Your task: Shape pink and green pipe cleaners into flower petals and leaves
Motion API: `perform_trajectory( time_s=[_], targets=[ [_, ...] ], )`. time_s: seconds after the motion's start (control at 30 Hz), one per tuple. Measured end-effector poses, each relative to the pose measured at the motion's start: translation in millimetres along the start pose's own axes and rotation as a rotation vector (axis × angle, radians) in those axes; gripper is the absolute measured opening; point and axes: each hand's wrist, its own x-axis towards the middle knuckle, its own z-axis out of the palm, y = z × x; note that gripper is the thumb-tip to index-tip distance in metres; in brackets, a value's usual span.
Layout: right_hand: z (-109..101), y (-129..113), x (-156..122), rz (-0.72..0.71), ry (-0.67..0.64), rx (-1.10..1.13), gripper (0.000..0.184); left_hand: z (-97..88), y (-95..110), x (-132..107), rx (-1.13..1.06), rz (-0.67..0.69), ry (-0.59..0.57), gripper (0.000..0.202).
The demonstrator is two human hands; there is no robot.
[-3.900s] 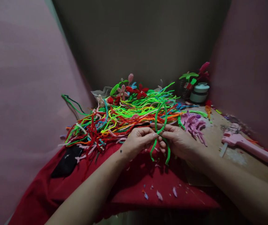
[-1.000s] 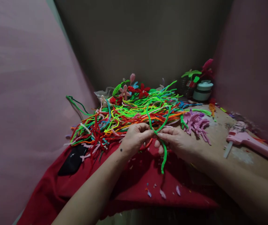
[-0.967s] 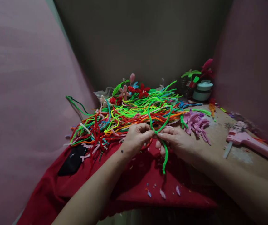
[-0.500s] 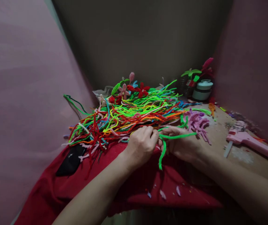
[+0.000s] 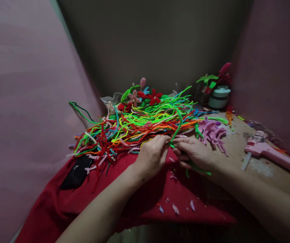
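My left hand [image 5: 153, 154] and my right hand [image 5: 194, 152] meet fingertip to fingertip over the red cloth [image 5: 145, 189], both pinching a green pipe cleaner [image 5: 178, 127]. One end of it curves up and away over the pile; another green length shows under my right palm. Just beyond my hands lies a big heap of pipe cleaners [image 5: 137, 125] in green, red, orange, yellow and blue.
Finished pipe-cleaner flowers [image 5: 145, 96] stand behind the heap. Pink fuzzy pieces [image 5: 212, 133] lie to the right. A pink glue gun [image 5: 268, 152] rests on the wooden table at far right, a lidded jar [image 5: 218, 98] in the back corner, a black object [image 5: 75, 172] on the cloth at left.
The green pipe cleaner's loop has been twisted and turned; its hanging tail has swung from below my hands to under my right palm. My hands have stayed in the same place.
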Motion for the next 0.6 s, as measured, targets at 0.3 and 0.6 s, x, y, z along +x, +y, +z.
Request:
perform_trajectory(
  time_s=[0.3, 0.6],
  targets=[
    [1, -3, -3, -0.102, 0.052, -0.363, 0.03, -12.7, 7, 10, -0.825, -0.557, -0.223, 0.026],
    [4, -3, -7, 0.07, -0.062, -0.192, 0.03, -8.9, 9, 10, -1.063, -0.559, -0.142, 0.025]
  ],
)
